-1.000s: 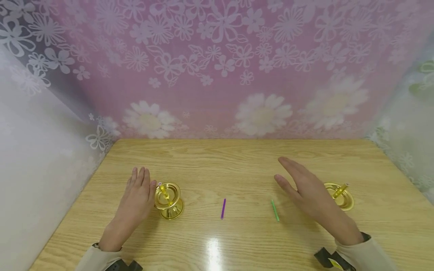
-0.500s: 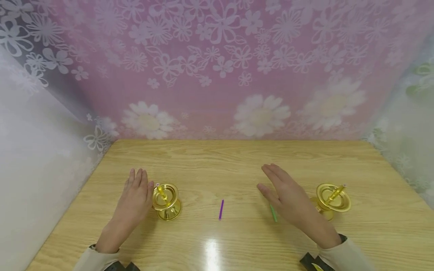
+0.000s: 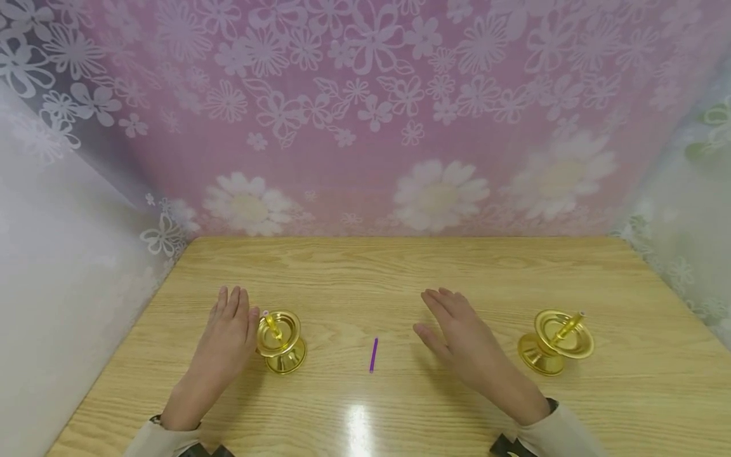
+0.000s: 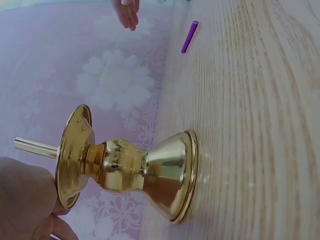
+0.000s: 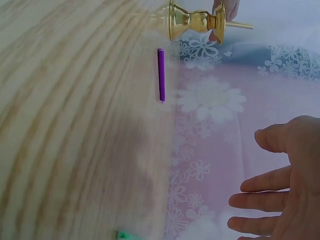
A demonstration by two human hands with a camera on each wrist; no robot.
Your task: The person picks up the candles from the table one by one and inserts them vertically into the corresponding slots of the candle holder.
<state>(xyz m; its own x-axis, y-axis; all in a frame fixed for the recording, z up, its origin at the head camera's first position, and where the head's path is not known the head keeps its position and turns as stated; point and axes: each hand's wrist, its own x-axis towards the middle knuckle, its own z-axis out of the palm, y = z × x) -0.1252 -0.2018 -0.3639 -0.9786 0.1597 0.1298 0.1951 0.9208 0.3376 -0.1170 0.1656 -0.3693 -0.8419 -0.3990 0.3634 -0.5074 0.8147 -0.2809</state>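
Observation:
My left hand (image 3: 224, 346), fingers straight, stays along the left side of a shiny gold candlestick (image 3: 287, 360). In the left wrist view its thumb (image 4: 30, 185) lies right at the dish rim of that upright candlestick (image 4: 122, 167), below the thin upright tube. Over the table, my right hand (image 3: 468, 352) hovers with extended fingers and holds nothing. A slim purple stick (image 3: 374, 355) lies to the left of it. The hand hides a green stick in the head view; the green tip (image 5: 125, 235) shows at the bottom of the right wrist view.
A second gold candlestick (image 3: 539, 357) stands upright to the right of my right hand, near the forearm. Flower-patterned pink cloth (image 3: 354, 127) rises behind the wooden table (image 3: 342, 273), with pale walls on both sides.
My right hand has moved left from the right candlestick, uncovering it and covering the green stick. My left hand has kept its place beside the left candlestick.

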